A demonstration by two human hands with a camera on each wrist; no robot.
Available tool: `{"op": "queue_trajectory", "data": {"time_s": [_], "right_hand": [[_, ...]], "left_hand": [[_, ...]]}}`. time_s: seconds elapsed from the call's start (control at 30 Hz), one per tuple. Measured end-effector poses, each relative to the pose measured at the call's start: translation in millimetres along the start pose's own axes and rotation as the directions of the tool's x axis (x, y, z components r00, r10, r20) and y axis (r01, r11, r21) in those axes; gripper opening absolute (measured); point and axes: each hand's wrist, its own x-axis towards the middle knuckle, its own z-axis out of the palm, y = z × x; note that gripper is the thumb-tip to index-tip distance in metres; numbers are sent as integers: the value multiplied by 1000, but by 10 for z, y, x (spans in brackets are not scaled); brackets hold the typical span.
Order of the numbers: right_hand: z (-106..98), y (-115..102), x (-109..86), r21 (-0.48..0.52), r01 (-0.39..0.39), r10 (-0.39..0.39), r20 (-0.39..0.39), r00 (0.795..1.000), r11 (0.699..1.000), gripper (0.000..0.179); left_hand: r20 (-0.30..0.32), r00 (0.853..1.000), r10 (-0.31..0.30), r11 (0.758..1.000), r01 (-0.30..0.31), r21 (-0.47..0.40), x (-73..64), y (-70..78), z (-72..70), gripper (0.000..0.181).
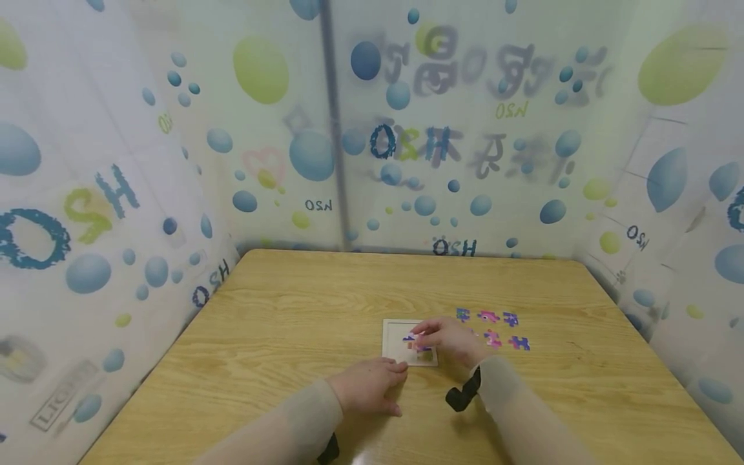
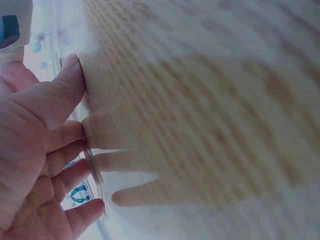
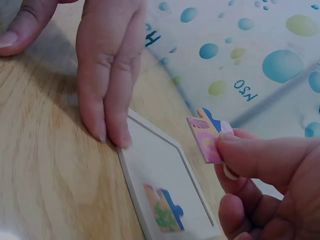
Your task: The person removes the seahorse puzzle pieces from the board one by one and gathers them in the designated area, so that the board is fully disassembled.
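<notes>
A white puzzle tray (image 1: 393, 349) with a raised rim lies on the wooden table. One jigsaw piece (image 3: 164, 210), orange, green and blue, lies inside it near a corner. Between thumb and fingers, my right hand (image 1: 454, 341) pinches another jigsaw piece (image 3: 204, 136), pink, orange and blue, held above the tray in the right wrist view. My left hand (image 1: 369, 387) rests at the tray's near left edge, its fairly straight fingers (image 3: 116, 100) touching the rim. In the left wrist view, that hand (image 2: 35, 145) shows spread fingers low over the table.
Right of the tray, loose jigsaw pieces lie in two rough rows, among them a blue-green piece (image 1: 462, 314), a pink piece (image 1: 493, 338) and a purple piece (image 1: 519, 343). My right hand partly covers another. Patterned curtains (image 1: 279, 194) surround the wooden table (image 1: 279, 297).
</notes>
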Motion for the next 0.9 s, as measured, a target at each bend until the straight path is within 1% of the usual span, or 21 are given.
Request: {"op": "queue_trajectory", "data": {"time_s": [0.17,0.27,0.37,0.43,0.5,0.63,0.77,0.9], "right_hand": [[-179,71,-73,57,-21,20,10,1000,998,22],[-301,121,-125,72,-47,47,11,999,996,27],[-427,161,-171,75,-70,67,36,997,995,31],[-507,189,-190,60,-66,63,47,997,996,31],[-580,219,-203,32,-57,56,42,998,998,30],[-716,287,-230,-30,-23,24,11,1000,999,27],[-843,334,-284,-42,-27,28,5,1000,999,29],[-957,370,-358,-56,-37,38,26,999,998,34]], "left_hand": [[12,1000,-7,1000,7,-5,-5,18,-4,69],[18,1000,-10,1000,11,-8,-6,26,-5,69],[20,1000,-15,1000,15,-12,-9,31,-9,69],[21,1000,-20,1000,20,-16,-12,33,-11,69],[19,1000,-24,1000,24,-17,-15,34,-12,70],[16,1000,-26,1000,26,-17,-19,37,-11,70],[14,1000,-28,999,28,-20,-21,42,-14,70],[16,999,-29,999,29,-18,-17,44,-13,69]]}}
